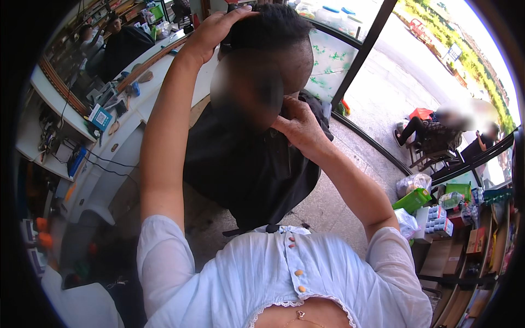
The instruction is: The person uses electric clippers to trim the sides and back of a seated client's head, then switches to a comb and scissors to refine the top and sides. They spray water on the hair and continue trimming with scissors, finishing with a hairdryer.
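We lay our left hand (210,33) flat on the head (268,41), fingers spread, steadying it. Our right hand (298,128) pinches something unseen by the cape (246,164) collar, fingers together.

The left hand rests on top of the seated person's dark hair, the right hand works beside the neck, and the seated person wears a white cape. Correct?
Not quite: the cape is black, not white, as the head view shows. The rest holds: the left hand rests on top of the seated person's dark hair, and the right hand works beside the neck, its grip closed on something too hidden to identify.
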Available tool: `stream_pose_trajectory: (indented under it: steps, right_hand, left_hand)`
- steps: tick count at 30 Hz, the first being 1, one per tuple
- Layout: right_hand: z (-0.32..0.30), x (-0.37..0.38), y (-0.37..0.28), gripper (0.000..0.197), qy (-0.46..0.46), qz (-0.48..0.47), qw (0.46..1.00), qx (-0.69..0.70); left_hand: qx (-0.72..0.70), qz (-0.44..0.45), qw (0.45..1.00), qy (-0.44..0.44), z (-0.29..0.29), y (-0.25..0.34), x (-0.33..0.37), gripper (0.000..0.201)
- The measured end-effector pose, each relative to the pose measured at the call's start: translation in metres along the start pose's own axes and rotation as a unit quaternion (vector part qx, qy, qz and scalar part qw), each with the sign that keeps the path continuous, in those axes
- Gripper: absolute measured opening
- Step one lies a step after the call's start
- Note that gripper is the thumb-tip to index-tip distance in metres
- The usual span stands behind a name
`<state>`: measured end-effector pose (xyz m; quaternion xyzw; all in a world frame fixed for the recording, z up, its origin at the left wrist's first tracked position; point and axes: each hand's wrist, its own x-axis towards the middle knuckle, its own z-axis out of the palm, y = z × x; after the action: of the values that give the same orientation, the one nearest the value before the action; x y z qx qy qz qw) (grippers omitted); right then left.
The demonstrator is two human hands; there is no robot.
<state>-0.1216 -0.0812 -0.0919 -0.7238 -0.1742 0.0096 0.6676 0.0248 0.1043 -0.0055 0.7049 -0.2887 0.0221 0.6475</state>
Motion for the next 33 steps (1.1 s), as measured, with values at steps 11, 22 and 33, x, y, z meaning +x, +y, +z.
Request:
stream_pose_trajectory:
  steps: [11,22,33]
  right_hand:
    - [0.026,0.012,0.005,0.041,0.107,-0.004,0.991,-0.081]
    - [0.049,0.024,-0.026,0.041,0.193,0.001,0.980,-0.054]
    - [0.059,0.023,-0.013,0.041,0.198,0.036,0.977,-0.069]
  left_hand:
    - [0.067,0.016,0.998,0.006,0.004,0.016,-0.002,0.035]
    - [-0.041,0.045,0.986,-0.154,-0.015,0.007,0.007,0.034]
    - [-0.075,0.041,0.975,-0.206,-0.025,0.000,0.017,0.038]
